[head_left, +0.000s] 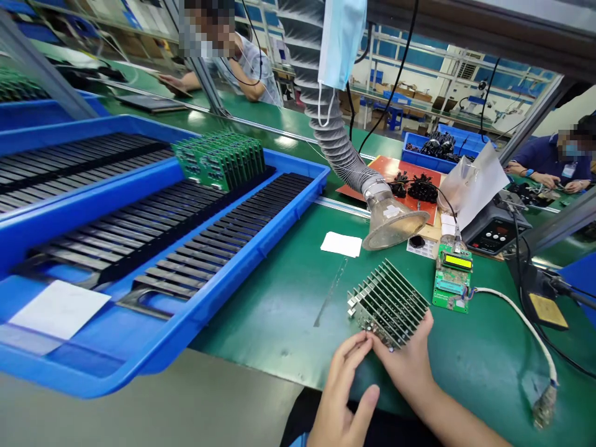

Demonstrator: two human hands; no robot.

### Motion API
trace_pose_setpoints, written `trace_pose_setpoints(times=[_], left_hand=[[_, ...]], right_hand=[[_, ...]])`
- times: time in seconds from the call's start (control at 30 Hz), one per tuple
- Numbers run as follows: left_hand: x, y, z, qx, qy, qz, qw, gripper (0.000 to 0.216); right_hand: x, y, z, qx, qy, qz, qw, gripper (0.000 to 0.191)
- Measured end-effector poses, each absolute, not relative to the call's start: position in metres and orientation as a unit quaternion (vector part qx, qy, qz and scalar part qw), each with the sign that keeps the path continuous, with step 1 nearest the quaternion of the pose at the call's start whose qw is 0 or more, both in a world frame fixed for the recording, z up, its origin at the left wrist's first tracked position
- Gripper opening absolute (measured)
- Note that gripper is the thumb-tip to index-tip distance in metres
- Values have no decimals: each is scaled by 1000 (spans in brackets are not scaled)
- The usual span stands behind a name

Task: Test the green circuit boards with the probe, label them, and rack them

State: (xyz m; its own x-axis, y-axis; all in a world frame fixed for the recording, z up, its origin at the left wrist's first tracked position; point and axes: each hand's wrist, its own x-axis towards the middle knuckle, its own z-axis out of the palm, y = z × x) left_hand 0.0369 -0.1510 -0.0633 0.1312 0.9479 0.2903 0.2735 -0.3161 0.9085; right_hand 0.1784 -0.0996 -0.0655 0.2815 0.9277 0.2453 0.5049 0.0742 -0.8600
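Observation:
A stack of circuit boards [391, 304], set side by side with narrow gaps, is held above the green bench near its front edge. My right hand [412, 357] grips the stack from below and the right side. At the stack's lower left corner, the fingertips of my left hand [347, 391] touch or nearly touch the boards; its thumb stands apart and nothing is gripped in it. To the left, a blue tray [279, 233] holds black slotted racks [186, 264], with a row of green circuit boards [221, 158] standing at its far end.
A grey fume hose [395, 223] hangs over the bench beside white paper [341, 244]. On the right are a small tester board [451, 279] with a cable, a soldering station [496, 226] and a yellow sponge [548, 310]. Two other people sit farther back.

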Motion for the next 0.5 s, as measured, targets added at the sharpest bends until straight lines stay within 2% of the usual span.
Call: trace_pose_setpoints(times=[0.23, 0.3, 0.37, 0.43, 0.5], left_hand=[[29, -138, -68, 644, 441, 514, 355, 60], [26, -132, -67, 638, 432, 525, 361, 72], [23, -125, -65, 632, 439, 522, 369, 92], [22, -117, -64, 608, 476, 512, 377, 113], [24, -110, -65, 568, 530, 503, 379, 131]], right_hand=[[177, -118, -58, -588, -596, 278, 471, 94], [181, -124, -51, -551, -610, 306, 481, 83], [182, -129, -44, -518, -609, 341, 494, 62], [181, -129, -39, -515, -579, 380, 505, 45], [178, -123, -37, -531, -519, 427, 516, 36]])
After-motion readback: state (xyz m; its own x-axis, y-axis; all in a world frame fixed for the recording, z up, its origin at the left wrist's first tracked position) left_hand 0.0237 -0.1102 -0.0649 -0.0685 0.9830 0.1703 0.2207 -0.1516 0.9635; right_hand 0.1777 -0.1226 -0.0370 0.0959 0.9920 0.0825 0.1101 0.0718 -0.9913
